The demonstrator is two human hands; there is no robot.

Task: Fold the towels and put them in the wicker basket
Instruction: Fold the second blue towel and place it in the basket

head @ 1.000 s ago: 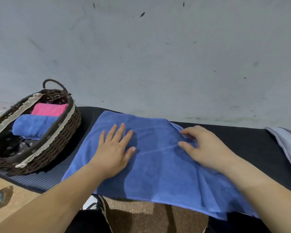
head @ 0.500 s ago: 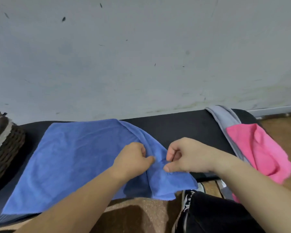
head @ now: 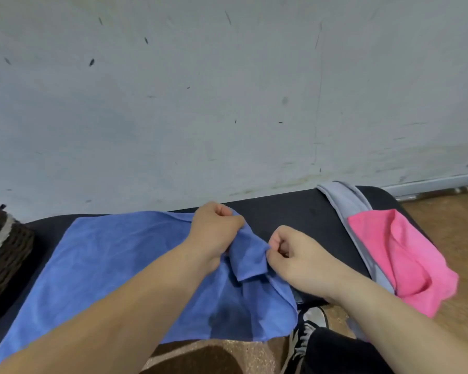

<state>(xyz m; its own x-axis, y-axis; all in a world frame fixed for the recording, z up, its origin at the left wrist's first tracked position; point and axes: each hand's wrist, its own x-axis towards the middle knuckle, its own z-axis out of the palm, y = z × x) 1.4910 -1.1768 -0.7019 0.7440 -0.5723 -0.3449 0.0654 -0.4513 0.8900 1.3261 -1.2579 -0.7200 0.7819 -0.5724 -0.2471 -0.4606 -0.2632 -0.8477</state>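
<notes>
I see the left hand [head: 216,230] and right hand [head: 295,252] both pinching the blue cloth towel [head: 114,260], mid-frame on a black padded mat [head: 295,209] below the scuffed grey wall [head: 227,103].

Soft even light — wide-angle edge warp

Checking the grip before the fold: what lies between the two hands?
Head view: a bunched fold of the blue towel spans the gap, gripped by the left hand and the right hand; black mat behind.
</notes>
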